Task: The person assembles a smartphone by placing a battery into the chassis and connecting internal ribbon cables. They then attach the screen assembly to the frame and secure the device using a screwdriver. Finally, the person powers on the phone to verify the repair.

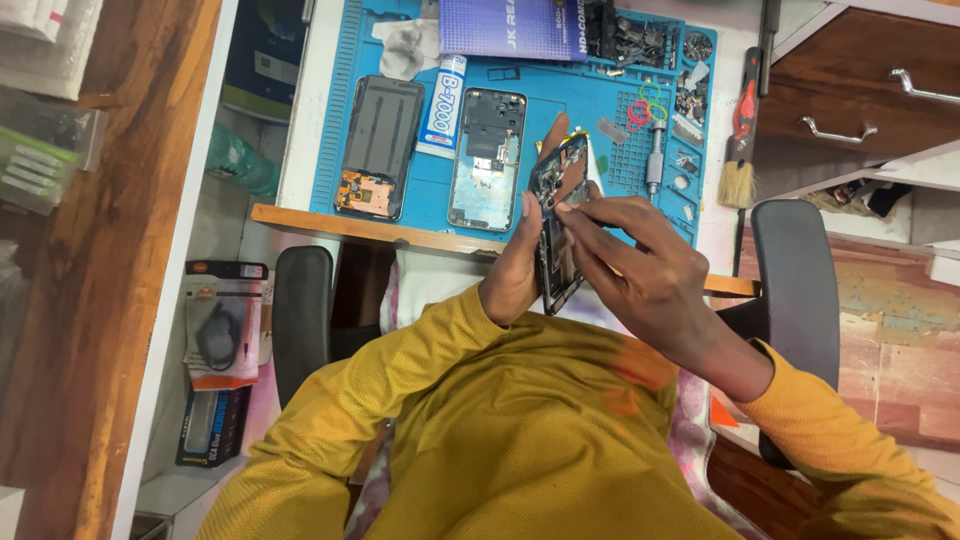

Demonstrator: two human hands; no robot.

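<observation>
My left hand (515, 262) grips an opened phone body (560, 180), held upright on its edge over my lap, its circuit side facing right. My right hand (640, 265) reaches in from the right, with fingertips pinched on the phone's inner parts near its middle; I cannot tell whether a small tool or part sits between them. Both sleeves are mustard yellow.
A blue work mat (620, 160) on the desk holds a dark phone back cover (378, 145), a phone frame (487, 158), a white glue tube (443, 105), a screwdriver (655, 160), small parts and coloured rings. A brush (738, 165) lies to the right. Chair armrests (303, 310) flank me.
</observation>
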